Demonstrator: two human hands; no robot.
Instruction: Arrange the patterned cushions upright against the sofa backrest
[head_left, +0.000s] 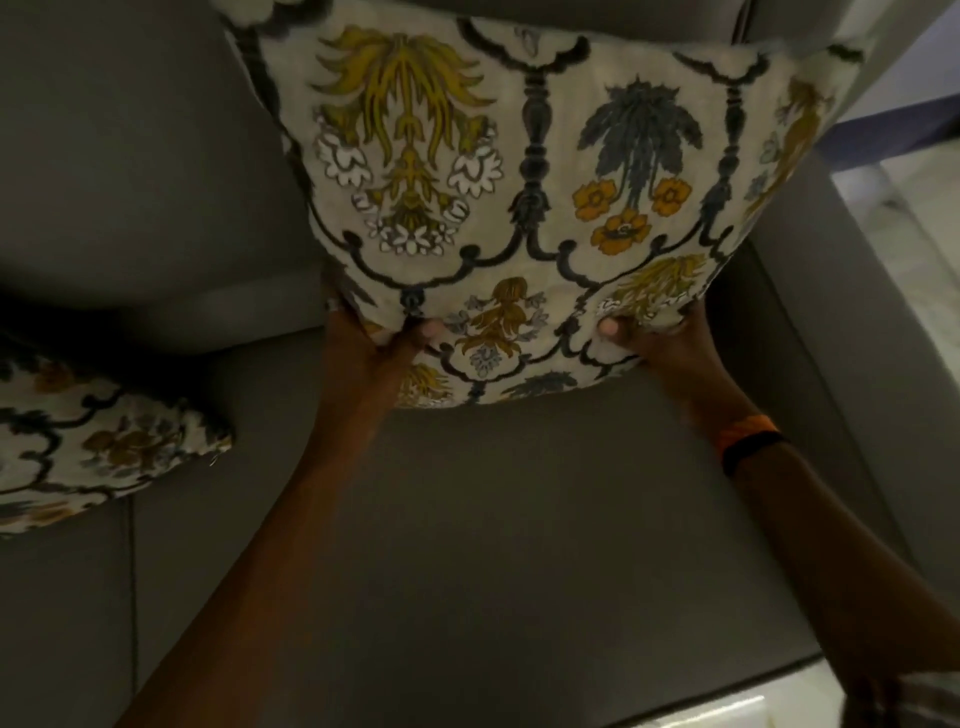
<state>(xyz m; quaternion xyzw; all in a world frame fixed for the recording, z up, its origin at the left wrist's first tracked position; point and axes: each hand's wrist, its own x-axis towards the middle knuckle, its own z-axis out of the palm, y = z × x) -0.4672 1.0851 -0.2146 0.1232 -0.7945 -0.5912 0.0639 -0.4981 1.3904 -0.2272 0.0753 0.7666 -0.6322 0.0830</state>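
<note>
Head view: both hands clamped on the lower edge of a patterned cushion

Head camera looks down on a grey sofa seat (493, 519). A large patterned cushion (519, 171), cream with yellow, orange and dark blue floral motifs, stands upright at the back of the seat, its upper part against the grey backrest (130, 156). The left hand (374, 348) grips the cushion's lower left corner, thumb pressed into the front face, the other fingers hidden behind the fabric. The right hand (660, 343) grips the lower right part the same way, thumb on the front, remaining fingers out of sight behind. Both hands are closed on the cushion. An orange and black wristband (748, 441) sits on the right wrist. A second patterned cushion (93, 441) lies flat on the seat at the left edge, well apart from the held one, below the backrest
</note>
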